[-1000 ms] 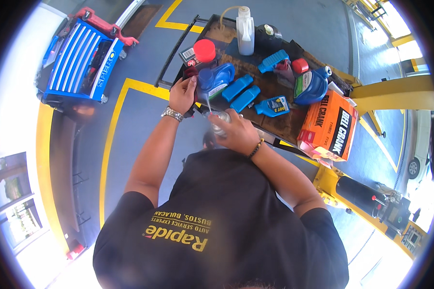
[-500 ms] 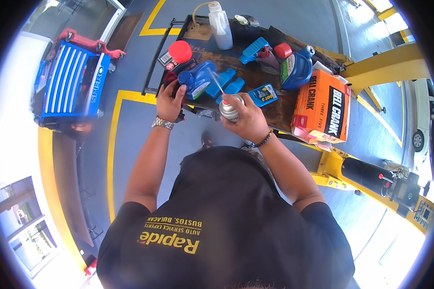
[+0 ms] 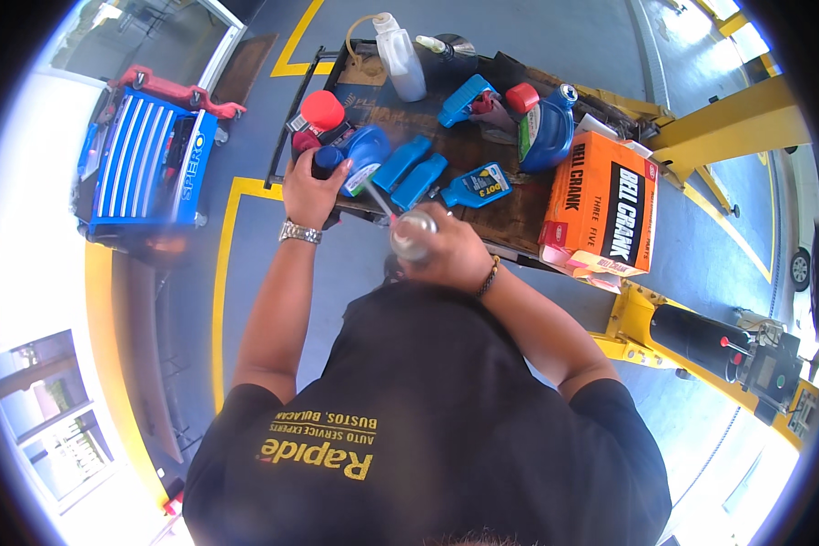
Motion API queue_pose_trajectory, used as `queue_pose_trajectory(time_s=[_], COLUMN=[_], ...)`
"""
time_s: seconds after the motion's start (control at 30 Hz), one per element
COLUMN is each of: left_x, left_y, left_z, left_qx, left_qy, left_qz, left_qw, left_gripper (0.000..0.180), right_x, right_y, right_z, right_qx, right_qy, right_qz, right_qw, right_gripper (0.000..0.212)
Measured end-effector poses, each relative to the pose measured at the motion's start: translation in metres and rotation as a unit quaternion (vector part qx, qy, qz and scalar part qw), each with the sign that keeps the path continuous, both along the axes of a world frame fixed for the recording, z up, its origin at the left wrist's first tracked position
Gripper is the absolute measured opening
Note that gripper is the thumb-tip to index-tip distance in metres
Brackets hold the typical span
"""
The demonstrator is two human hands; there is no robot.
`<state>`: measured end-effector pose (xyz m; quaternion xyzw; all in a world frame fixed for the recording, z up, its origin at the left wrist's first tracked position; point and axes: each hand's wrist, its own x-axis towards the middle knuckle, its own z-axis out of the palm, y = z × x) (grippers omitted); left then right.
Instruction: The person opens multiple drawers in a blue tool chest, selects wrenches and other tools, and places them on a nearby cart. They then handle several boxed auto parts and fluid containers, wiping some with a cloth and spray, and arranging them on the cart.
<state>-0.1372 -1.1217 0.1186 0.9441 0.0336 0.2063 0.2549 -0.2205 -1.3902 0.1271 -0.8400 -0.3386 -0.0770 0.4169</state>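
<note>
My left hand [image 3: 308,193] is closed around the dark blue cap end of a blue plastic jug [image 3: 369,146], which lies tilted at the cart's near left. In my right hand [image 3: 453,253] is a silver aerosol can [image 3: 413,234], blurred by motion and held in front of the cart. A thin pale streak runs from the can's red nozzle toward the jug's label; whether it is a straw or spray I cannot tell. Beside the jug lie two small blue bottles [image 3: 402,164]. Another small blue bottle [image 3: 479,186], with a yellow-and-dark label, rests near my right hand.
The dark cart top [image 3: 505,214] also bears an orange box [image 3: 591,205], a larger blue jug [image 3: 548,132], a translucent squeeze bottle [image 3: 399,62] with a hose, and a red round lid [image 3: 323,110]. A blue tool cabinet [image 3: 141,159] stands left, a yellow lift post [image 3: 719,123] right.
My right hand has drawn the aerosol can back toward me and a little left. The pale streak now meets the jug lower down. My left hand keeps its hold on the jug.
</note>
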Motion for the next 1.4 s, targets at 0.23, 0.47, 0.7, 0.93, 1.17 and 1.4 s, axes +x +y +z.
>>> queue_pose_trajectory(time_s=[0.23,0.47,0.7,0.93,1.17,1.4], left_x=[-0.003,-0.003,0.054,0.124,0.153,0.163], left_y=[-0.019,-0.033,-0.095,-0.178,-0.194,-0.183], left_z=[0.021,0.117,0.176,0.117,0.094,0.038], left_qx=[0.125,0.15,0.275,0.457,0.182,0.039], left_qy=[0.144,0.05,0.042,0.092,0.185,0.242], left_qz=[-0.01,-0.089,-0.39,-0.494,-0.528,-0.499], left_qw=[0.982,0.983,0.878,0.734,0.809,0.831], left_gripper=[0.061,0.053,0.058,0.05,0.055,0.047], right_x=[0.003,-0.018,-0.049,-0.051,-0.027,-0.014], right_y=[-0.024,-0.115,-0.18,-0.178,-0.136,-0.104], right_z=[0.001,0.007,0.004,0.003,-0.005,0.0], right_qx=[0.021,0.109,0.104,0.066,0.035,0.018], right_qy=[0.034,0.04,0.034,0.092,0.082,0.023], right_qz=[-0.018,-0.094,-0.118,-0.141,-0.167,-0.217], right_qw=[0.999,0.989,0.987,0.984,0.982,0.976], right_gripper=[0.063,0.073,0.076,0.068,0.071,0.07])
